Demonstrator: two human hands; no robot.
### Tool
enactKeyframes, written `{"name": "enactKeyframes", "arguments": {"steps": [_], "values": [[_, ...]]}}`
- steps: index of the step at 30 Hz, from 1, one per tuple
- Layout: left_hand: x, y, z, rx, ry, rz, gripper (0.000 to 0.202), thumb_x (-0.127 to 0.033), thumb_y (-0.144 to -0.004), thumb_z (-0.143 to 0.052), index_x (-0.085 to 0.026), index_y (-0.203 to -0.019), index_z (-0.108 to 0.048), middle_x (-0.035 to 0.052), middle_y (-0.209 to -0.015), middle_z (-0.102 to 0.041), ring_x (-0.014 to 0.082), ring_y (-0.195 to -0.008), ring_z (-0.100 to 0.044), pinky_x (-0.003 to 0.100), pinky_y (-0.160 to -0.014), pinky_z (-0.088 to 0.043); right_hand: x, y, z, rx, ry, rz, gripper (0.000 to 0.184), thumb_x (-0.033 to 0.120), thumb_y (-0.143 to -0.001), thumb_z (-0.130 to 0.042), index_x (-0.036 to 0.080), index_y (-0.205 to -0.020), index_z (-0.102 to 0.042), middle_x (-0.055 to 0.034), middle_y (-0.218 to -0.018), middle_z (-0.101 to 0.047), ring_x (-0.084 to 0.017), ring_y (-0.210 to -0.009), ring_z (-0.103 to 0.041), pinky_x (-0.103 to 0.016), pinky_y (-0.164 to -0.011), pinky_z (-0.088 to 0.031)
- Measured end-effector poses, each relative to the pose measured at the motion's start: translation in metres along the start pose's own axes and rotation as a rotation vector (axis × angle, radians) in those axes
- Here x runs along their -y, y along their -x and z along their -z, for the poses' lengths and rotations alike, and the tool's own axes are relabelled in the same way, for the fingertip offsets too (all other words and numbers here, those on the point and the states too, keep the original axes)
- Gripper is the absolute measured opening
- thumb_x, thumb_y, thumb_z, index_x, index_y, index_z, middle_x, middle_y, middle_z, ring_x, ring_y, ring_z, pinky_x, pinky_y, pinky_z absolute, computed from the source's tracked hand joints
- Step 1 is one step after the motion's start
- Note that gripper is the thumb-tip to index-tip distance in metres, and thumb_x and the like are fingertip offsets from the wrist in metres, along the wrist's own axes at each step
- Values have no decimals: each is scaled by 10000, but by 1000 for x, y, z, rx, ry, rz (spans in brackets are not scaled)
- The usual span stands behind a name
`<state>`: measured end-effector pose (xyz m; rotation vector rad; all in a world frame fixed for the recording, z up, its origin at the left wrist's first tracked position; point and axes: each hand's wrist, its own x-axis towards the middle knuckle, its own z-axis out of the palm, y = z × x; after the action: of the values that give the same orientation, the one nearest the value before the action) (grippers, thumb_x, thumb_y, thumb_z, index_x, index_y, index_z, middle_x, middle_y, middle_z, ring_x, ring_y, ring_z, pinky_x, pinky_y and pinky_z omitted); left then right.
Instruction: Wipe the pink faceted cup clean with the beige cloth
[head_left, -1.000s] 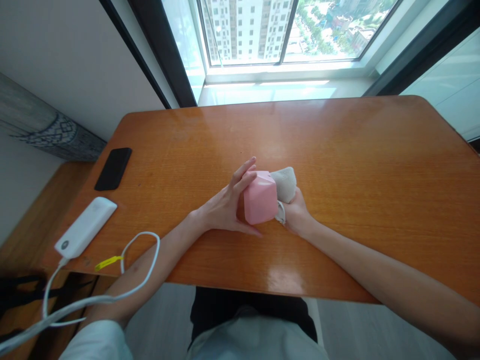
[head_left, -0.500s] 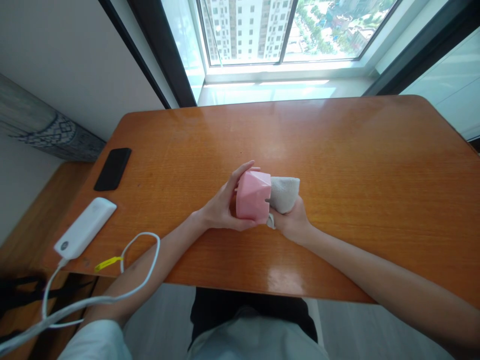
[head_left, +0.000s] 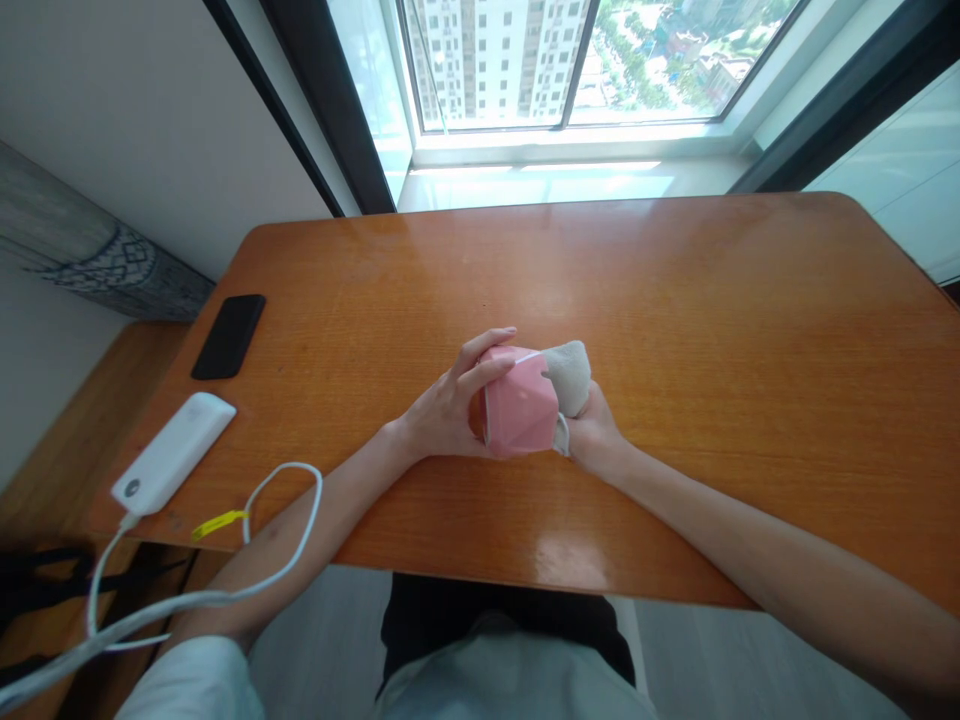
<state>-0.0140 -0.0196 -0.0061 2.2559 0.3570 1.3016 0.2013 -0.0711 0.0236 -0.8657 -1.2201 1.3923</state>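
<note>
A pink faceted object [head_left: 523,408], like a small pot or holder with a notch in its right rim, is held above the table by my left hand [head_left: 457,400]. My left fingers reach over its top and left side, the thumb side low beneath it. My right hand [head_left: 598,432] grips a light grey cloth [head_left: 571,375], which is bunched against the right side of the pink object. One end of the cloth hangs below near the object's lower right edge. My right fingertips are hidden behind the cloth and the object.
The brown wooden table [head_left: 712,330] stands before a window [head_left: 570,120]. At its left lie a black phone [head_left: 229,337] and a white power bank [head_left: 174,453]. A white cable [head_left: 307,535] with a yellow tag [head_left: 217,525] loops over my left forearm.
The pink object has turned and shifted slightly right in my left hand, whose fingers now lie further over its top. The cloth has tilted and moved a little up and left.
</note>
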Motion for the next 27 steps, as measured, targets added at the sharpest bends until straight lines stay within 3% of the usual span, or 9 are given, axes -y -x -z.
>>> {"name": "enactKeyframes", "arguments": {"steps": [3,5,8,11,15,18,20,23,27], "values": [[-4,1,-5,-71,217,117,1509,-628,-482,-1132,-338,-1713,-310,187,-1575,-581,408,-1424,-648,568,-1194,-574,-2,3,7,19,266,213,448,490,-768,-989,271,-1120,-819,-45,-985,-866,-265,-900,-820,-395,-842,-713],[-8,1,-6,-27,352,264,1514,-610,-474,-1136,-344,-1697,-284,167,-1489,-640,379,-1315,-710,526,-1122,-610,-3,2,11,58,479,397,255,413,-867,-878,274,-1069,-805,-54,-985,-858,-260,-899,-813,-388,-844,-703],[-12,-2,-2,71,532,437,1420,-632,-539,-1098,-349,-1677,-299,164,-1456,-670,384,-1280,-741,508,-1067,-638,-1,0,15,183,752,636,35,287,-927,-731,273,-902,-752,-37,-860,-808,-199,-731,-744,-300,-669,-649],[-15,-8,5,127,709,510,1199,-646,-691,-999,-312,-1656,-371,175,-1453,-701,414,-1353,-728,546,-1131,-619,5,-4,16,294,914,851,184,209,-1005,-617,258,-855,-712,-30,-788,-756,-165,-667,-686,-257,-555,-563],[-18,-16,11,153,780,561,1094,-624,-768,-942,-262,-1656,-416,198,-1495,-701,435,-1398,-712,579,-1174,-603,15,-8,17,316,1023,1122,234,119,-1056,-578,228,-934,-746,-68,-888,-814,-197,-805,-757,-291,-619,-585],[-18,-16,11,140,809,584,1050,-643,-789,-925,-273,-1642,-436,192,-1538,-681,430,-1413,-703,573,-1162,-613,21,-4,18,279,940,1074,194,167,-1048,-657,277,-1061,-816,-53,-1007,-859,-219,-946,-818,-307,-744,-652],[-18,-15,9,114,806,600,1072,-669,-774,-927,-285,-1648,-439,186,-1537,-684,426,-1373,-726,541,-1096,-648,22,2,18,160,836,971,208,226,-1028,-709,316,-1155,-848,-47,-1052,-869,-233,-965,-836,-324,-774,-671],[-18,-15,7,115,815,648,1152,-679,-764,-931,-295,-1700,-380,180,-1416,-742,359,-1104,-821,453,-913,-690,16,1,21,-228,580,703,211,252,-1001,-720,284,-1143,-874,-65,-1075,-863,-236,-912,-825,-354,-789,-672],[-23,-19,7,155,885,695,1184,-614,-794,-937,-294,-1737,-296,113,-1143,-789,263,-858,-809,374,-786,-672,-11,-30,46,-708,109,421,42,248,-914,-770,243,-880,-747,-17,-905,-817,-207,-817,-769,-317,-723,-643]]}}
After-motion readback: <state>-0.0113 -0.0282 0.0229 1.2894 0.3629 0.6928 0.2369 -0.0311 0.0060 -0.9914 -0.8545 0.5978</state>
